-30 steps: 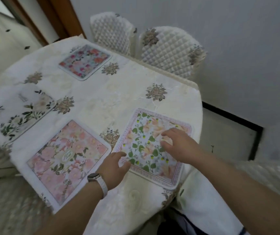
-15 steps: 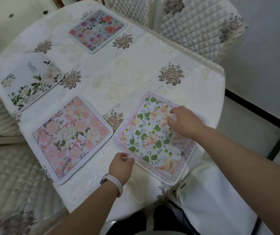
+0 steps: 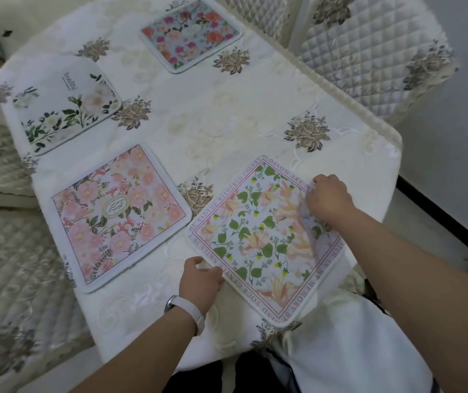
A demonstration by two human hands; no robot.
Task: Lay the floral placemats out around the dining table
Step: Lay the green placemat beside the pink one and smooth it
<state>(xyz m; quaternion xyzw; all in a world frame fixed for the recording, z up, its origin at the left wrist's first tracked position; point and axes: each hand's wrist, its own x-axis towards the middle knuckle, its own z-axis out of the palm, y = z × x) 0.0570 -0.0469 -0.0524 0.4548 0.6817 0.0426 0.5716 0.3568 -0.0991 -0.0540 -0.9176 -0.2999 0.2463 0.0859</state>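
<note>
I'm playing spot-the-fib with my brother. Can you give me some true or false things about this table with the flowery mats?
1. Four placemats lie on the table. True.
2. The pink rose placemat lies to the left of the green-leaf placemat. True.
3. Both hands grip the pink rose placemat. False: the left hand and the right hand both grip edges of the green-leaf placemat.
4. The left wrist wears a white band. True.
5. The bright-flowered mat is nearest the person. False: the bright-flowered placemat lies farthest away, by the quilted chairs.
</note>
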